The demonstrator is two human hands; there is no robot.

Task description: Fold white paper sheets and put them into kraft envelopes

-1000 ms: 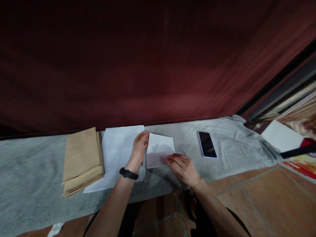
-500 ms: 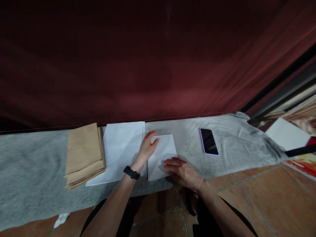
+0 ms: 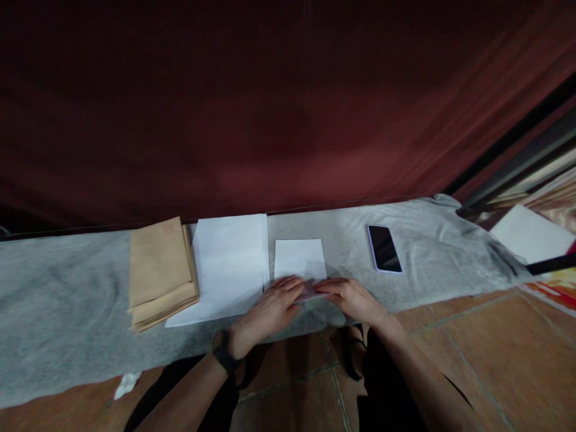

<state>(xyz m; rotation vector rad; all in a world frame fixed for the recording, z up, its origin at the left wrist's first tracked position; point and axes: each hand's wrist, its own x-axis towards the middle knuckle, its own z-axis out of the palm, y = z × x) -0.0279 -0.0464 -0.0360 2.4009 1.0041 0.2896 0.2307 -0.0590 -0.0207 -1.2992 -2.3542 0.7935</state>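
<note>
A small folded white paper (image 3: 299,259) lies flat on the grey cloth (image 3: 67,282). My left hand (image 3: 265,312) and my right hand (image 3: 353,298) both rest with fingers stretched out on the paper's near edge, pressing it down. A black band sits on my left wrist. Left of the folded paper lies a stack of white sheets (image 3: 229,264), and further left a stack of brown envelopes (image 3: 159,273).
A black phone (image 3: 384,248) lies face up on the cloth to the right. A dark red curtain (image 3: 270,102) hangs behind the cloth. Another white sheet (image 3: 528,234) lies at the far right. Brown floor tiles (image 3: 495,360) run in front.
My left hand has come back from the paper's far left corner to its near edge. The paper now lies flat and squared. My right hand has stayed at the near edge.
</note>
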